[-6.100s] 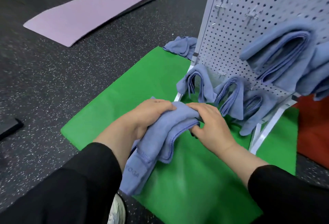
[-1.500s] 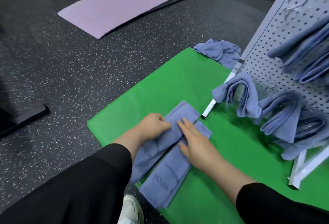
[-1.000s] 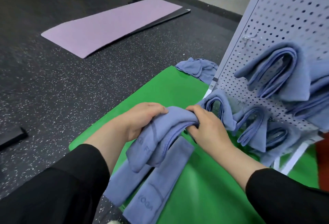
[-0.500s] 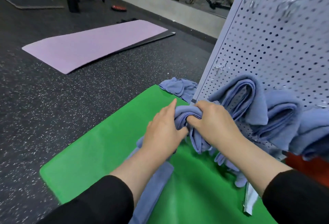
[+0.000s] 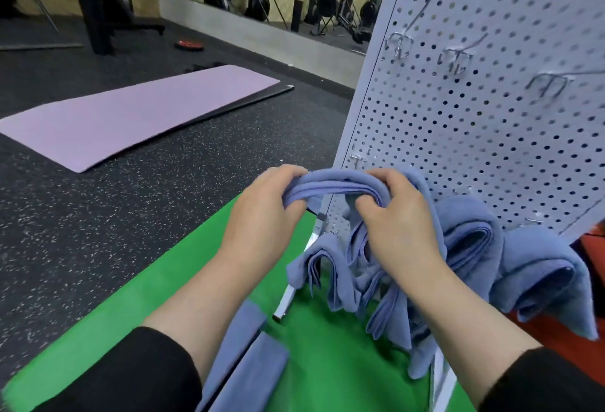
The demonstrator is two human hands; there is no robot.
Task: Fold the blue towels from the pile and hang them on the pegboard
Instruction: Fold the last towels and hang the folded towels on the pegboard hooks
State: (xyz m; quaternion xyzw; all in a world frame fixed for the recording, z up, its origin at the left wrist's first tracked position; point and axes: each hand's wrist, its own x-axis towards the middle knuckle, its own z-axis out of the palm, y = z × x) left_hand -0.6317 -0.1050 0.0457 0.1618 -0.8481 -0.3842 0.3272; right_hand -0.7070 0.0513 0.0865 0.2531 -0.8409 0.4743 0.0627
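Both hands grip one folded towel (image 5: 334,187) and hold it up against the lower left of the pegboard (image 5: 491,123). The left hand (image 5: 262,212) curls round its left end; the right hand (image 5: 397,225) pinches the right end, thumb underneath. The towel bows in a flat arch between them, its layered edges showing.

Half a second ago the hands were close together, bunched on the towel lower down by the hung towels; now they are spread apart and higher, just below a small hook (image 5: 358,158). Whether the towel already sits on a hook is hard to tell, as the cloth covers that spot.

Right of the right hand, hung towels (image 5: 468,241) drape from the board, partly hidden behind the wrist. Two folded strips (image 5: 248,356) lie on the green mat (image 5: 157,284) between the forearms, cut off by the bottom edge. Empty hooks (image 5: 455,59) higher up are blurred. A purple mat (image 5: 131,113) lies on the dark floor (image 5: 82,221) beyond.
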